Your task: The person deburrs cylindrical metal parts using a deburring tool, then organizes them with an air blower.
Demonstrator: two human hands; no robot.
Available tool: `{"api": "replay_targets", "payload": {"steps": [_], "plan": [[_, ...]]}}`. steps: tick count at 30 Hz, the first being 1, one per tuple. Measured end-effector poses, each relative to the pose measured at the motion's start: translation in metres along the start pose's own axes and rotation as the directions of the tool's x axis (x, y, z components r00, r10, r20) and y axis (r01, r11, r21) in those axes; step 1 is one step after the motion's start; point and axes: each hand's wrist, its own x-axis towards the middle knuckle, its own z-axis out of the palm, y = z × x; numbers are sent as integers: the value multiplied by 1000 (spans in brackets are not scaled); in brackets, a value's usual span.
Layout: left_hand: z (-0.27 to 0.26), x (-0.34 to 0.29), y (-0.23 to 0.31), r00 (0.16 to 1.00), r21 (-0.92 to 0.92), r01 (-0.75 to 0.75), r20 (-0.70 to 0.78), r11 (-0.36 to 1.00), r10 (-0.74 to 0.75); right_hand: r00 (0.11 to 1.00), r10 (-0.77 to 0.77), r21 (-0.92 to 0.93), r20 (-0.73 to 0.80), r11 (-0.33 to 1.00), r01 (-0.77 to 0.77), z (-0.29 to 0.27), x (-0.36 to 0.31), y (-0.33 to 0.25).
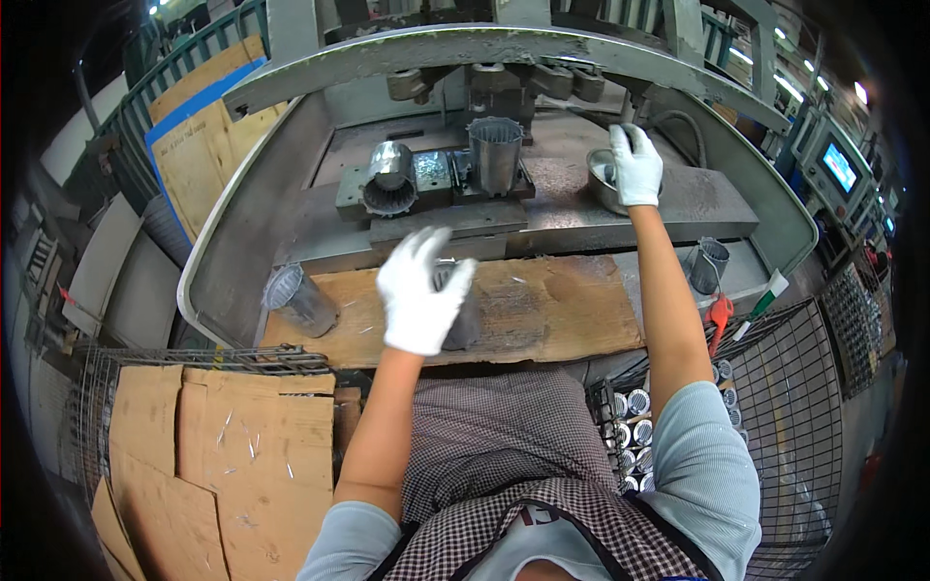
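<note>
My left hand (418,295), white-gloved and slightly blurred, is over the wooden board with fingers spread. Just beside and partly behind it stands a dark grey, ribbed metal cylinder (463,324); the hand hides much of it, and whether they touch is unclear. Farther out, my right hand (636,169), also gloved, is at the rim of a round metal bowl (600,186), its fingers apart. What lies in the bowl is mostly hidden. On the machine bed, one ribbed cylinder (496,160) stands upright in a fixture and a shinier one (390,179) lies tilted to its left.
Another cylinder (300,300) leans at the left end of the wooden board (552,300). At right are a grey cup (709,266), a red-handled tool (719,315) and a wire basket (775,387) with shiny parts. Cardboard (252,455) lies at lower left. A metal beam (504,53) spans overhead.
</note>
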Motion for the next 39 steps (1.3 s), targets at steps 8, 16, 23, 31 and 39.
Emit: {"api": "replay_targets", "payload": {"steps": [8, 16, 23, 31, 39], "plan": [[-26, -49, -8, 673, -33, 646, 497, 763, -548, 965, 242, -369, 101, 910, -190, -31, -22, 98], [-6, -54, 7, 986, -95, 73, 159, 993, -57, 903, 428, -314, 39, 863, -396, -78, -85, 113], [34, -44, 49, 976, -518, -70, 140, 852, 165, 704, 656, 14, 271, 729, -684, -157, -222, 36], [91, -100, 151, 842, -931, 327, 366, 163, 397, 498, 531, 699, 686, -291, -653, -247, -291, -71], [148, -96, 239, 602, -749, 160, 590, 642, 538, 218, 952, 963, 213, -167, -212, -380, -397, -75]]}}
